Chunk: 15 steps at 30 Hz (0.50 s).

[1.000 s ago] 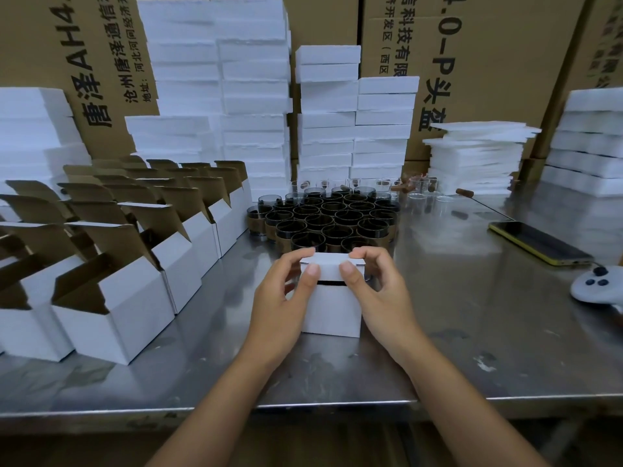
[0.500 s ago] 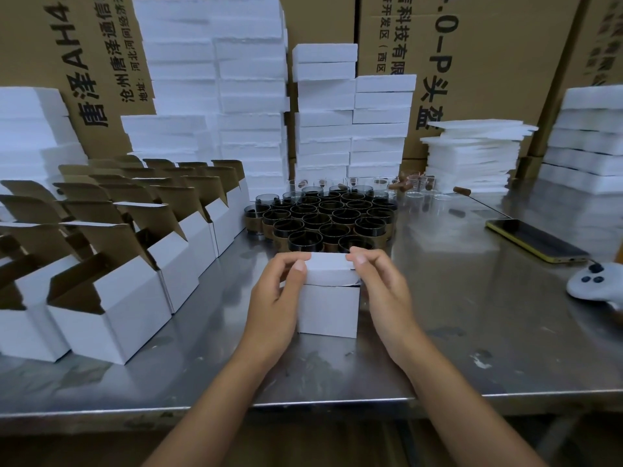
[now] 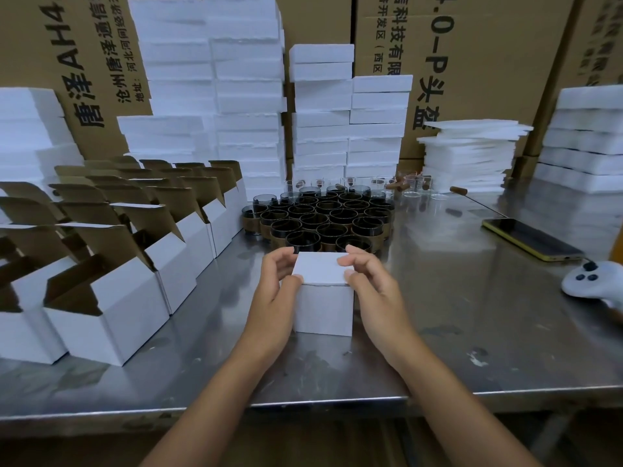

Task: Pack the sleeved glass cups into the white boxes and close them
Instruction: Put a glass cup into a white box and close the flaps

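Lid of small white cardboard box, ajar 1 s ago, now flush, L hand & R hand fingers curled pinching its top edges, so box prob. closed.

Scuffed steel tabletop had open white cardboard boxes along its left edge, brown-sleeved dark glass cups mid-back, one closed white box near the front edge, yellow-edged black phone toward the right edge.

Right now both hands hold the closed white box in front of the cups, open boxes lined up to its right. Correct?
One slip: the open boxes stand to its left, not right. The head view shows the left hand and right hand holding the closed white box in front of the cups.
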Tool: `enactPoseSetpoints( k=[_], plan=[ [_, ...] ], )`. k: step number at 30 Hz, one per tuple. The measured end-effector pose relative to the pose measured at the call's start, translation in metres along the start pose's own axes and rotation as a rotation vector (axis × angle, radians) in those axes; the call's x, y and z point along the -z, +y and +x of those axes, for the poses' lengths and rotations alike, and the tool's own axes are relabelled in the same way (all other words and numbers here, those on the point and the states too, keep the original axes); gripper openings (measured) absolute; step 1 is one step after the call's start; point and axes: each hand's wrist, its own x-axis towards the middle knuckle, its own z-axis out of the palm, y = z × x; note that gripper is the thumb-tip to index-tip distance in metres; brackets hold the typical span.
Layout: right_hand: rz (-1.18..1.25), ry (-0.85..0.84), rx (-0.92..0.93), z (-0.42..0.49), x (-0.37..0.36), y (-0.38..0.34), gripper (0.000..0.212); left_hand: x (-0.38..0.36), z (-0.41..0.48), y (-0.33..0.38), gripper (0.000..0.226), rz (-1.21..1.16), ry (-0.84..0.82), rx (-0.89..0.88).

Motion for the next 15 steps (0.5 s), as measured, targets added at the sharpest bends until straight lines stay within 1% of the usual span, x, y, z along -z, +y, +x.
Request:
enactPoseSetpoints(
  k=[3, 5, 10, 13, 15],
  plan=[
    [0.028, -0.016, -0.023, -0.001, -0.002, -0.002, 0.023, 0.0, -0.001, 0.0, 0.028, -0.017, -0.029, -0.001],
    [0.002, -0.007, -0.016, -0.003, -0.003, -0.002, 0.02, 0.001, -0.001, 0.0, 0.029, -0.031, -0.032, -0.005],
    [-0.147, 0.153, 0.077, -0.007, -0.002, -0.002, 0.009, 0.002, 0.0, -0.002, 0.026, -0.055, -0.081, 0.07],
    [-0.164, 0.146, 0.073, -0.009, -0.002, -0.003, 0.009, 0.002, 0.0, -0.001, 0.024, -0.08, -0.078, 0.047],
    [-0.21, 0.112, 0.072, -0.012, -0.002, -0.003, 0.006, 0.002, 0.001, 0.0, 0.025, -0.12, -0.085, 0.05]
  ],
)
